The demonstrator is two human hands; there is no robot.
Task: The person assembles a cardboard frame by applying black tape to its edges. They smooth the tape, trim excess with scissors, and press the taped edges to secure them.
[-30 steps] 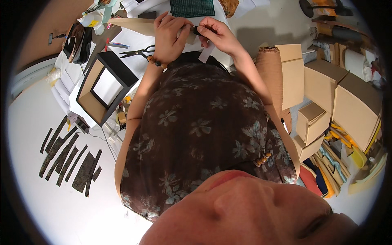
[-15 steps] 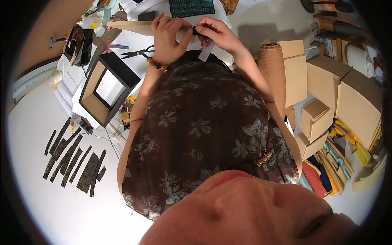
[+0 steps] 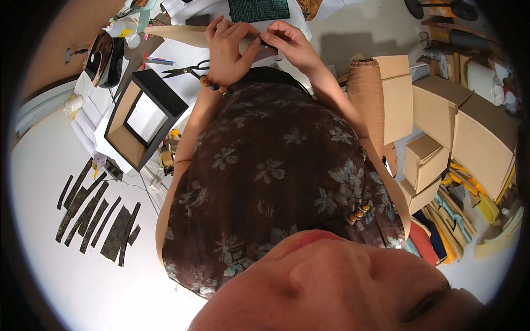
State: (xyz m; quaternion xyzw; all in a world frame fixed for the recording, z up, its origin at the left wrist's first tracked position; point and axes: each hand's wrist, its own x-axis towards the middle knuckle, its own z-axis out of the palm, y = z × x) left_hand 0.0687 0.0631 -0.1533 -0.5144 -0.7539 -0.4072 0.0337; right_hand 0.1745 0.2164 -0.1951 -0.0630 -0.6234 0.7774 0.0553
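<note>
My left hand (image 3: 229, 52) is closed over the right part of a long tan board (image 3: 174, 34), its fingers across the top and its thumb reaching toward the right end. Close to that thumb, my right hand (image 3: 290, 45) pinches a small dark strip (image 3: 266, 43) at the board's end; the fingers hide most of the strip. Black-handled scissors (image 3: 190, 70) lie on white paper beside my left wrist. Left of them stands a black frame-like box (image 3: 165, 94) with a tan inside and a rectangular opening.
A green cutting mat (image 3: 259, 10) lies beyond my hands. Several dark patterned strips (image 3: 118, 234) are spread on the white surface at lower left. To the right stand a brown fabric roll (image 3: 364, 105) and tan cardboard boxes (image 3: 441, 110). A white bottle (image 3: 118, 28) is at upper left.
My right hand has shifted slightly, its fingertips closer to my left thumb. The pale strip that hung below it no longer shows there. My left hand stays on the board.
</note>
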